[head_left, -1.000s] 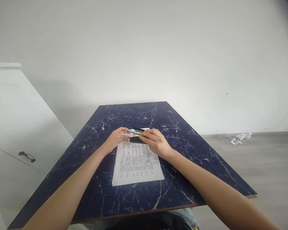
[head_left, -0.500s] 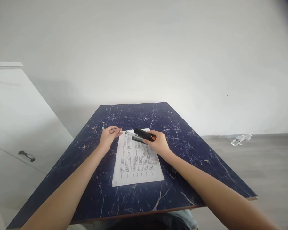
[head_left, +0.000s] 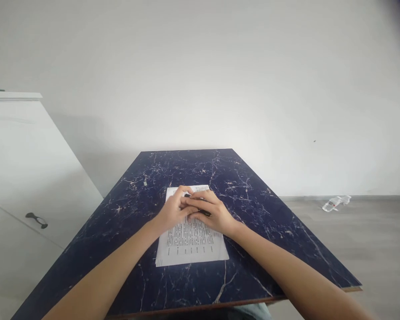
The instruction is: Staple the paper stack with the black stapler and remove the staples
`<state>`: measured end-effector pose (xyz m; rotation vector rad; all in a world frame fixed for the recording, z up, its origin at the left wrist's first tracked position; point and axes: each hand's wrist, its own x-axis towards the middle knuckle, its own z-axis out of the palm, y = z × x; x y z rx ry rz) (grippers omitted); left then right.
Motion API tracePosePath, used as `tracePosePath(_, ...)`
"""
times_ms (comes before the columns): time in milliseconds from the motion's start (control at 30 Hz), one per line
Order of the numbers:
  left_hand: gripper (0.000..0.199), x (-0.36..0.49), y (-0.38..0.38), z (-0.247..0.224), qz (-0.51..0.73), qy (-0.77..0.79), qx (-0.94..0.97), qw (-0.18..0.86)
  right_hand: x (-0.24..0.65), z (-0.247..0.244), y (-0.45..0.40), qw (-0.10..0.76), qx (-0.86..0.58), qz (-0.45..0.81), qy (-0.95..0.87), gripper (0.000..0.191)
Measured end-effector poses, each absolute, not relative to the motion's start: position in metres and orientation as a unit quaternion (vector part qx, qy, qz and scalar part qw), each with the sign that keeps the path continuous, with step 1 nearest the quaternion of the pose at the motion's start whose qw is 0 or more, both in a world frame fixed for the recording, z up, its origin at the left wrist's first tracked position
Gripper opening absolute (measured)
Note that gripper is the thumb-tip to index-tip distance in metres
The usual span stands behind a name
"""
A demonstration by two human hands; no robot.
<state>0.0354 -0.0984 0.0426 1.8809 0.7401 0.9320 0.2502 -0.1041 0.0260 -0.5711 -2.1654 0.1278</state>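
Printed sheets of paper (head_left: 193,249) lie stacked on the dark blue marbled table (head_left: 186,289). Above their upper half, both hands meet around a black stapler (head_left: 205,213), which is mostly covered by fingers. My left hand (head_left: 175,209) has its fingers closed on the stapler's left end. From the right, my right hand (head_left: 215,213) wraps its fingers over the stapler's body. Whether the stapler is open or closed is hidden. A small pale piece (head_left: 145,183) rests on the table, left of the paper.
On the left stands a white cabinet (head_left: 20,160) with a dark handle (head_left: 36,220). A crumpled clear plastic item (head_left: 335,203) lies on the floor at the right, by the white wall (head_left: 220,80). The table's front edge is near my body.
My left hand has moved right, from beside the paper onto the stapler. My right hand's fingers now cover the stapler, which stood open before. The view has tilted slightly up.
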Motion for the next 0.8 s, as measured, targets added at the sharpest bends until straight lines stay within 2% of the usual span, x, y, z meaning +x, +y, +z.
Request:
tracePosePath(100, 0.036, 0.043, -0.103, 0.037, 0.367, 0.286, 0.750, 0.470, 0.249, 0.022, -0.105, 0.446, -0.212, 0.011, -0.869, 0.040)
tracePosePath(200, 0.038, 0.037, -0.098, 0.039, 0.356, 0.295, 0.778, 0.425, 0.252, 0.022, -0.103, 0.449, -0.232, 0.014, -0.863, 0.034)
tracePosePath(267, 0.036, 0.020, -0.086, 0.042, 0.375, 0.340, 0.795, 0.333, 0.258, 0.026, -0.099, 0.466, -0.259, 0.041, -0.845, 0.028)
tracePosePath(367, 0.022, -0.021, -0.055, 0.041, 0.434, 0.488, 0.746, 0.131, 0.275, 0.030, -0.085, 0.480, -0.332, 0.100, -0.806, 0.023)
tracePosePath(467, 0.027, -0.067, -0.021, 0.026, 0.388, 0.622, 0.680, 0.000, 0.303, 0.027, -0.063, 0.444, -0.444, 0.139, -0.766, 0.029)
tracePosePath(567, 0.041, -0.095, 0.001, 0.006, 0.250, 0.706, 0.662, -0.023, 0.336, 0.021, -0.042, 0.423, -0.525, 0.132, -0.727, 0.036)
tracePosePath(633, 0.043, -0.099, 0.007, -0.002, 0.192, 0.717, 0.669, -0.027, 0.358, 0.017, -0.031, 0.431, -0.560, 0.079, -0.703, 0.031)
tracePosePath(733, 0.036, -0.097, 0.006, -0.003, 0.173, 0.708, 0.684, -0.030, 0.383, 0.010, -0.019, 0.429, -0.614, -0.004, -0.662, 0.016)
tracePosePath(800, 0.032, -0.094, 0.003, 0.001, 0.172, 0.706, 0.686, -0.029, 0.393, 0.003, -0.012, 0.409, -0.648, -0.011, -0.642, 0.013)
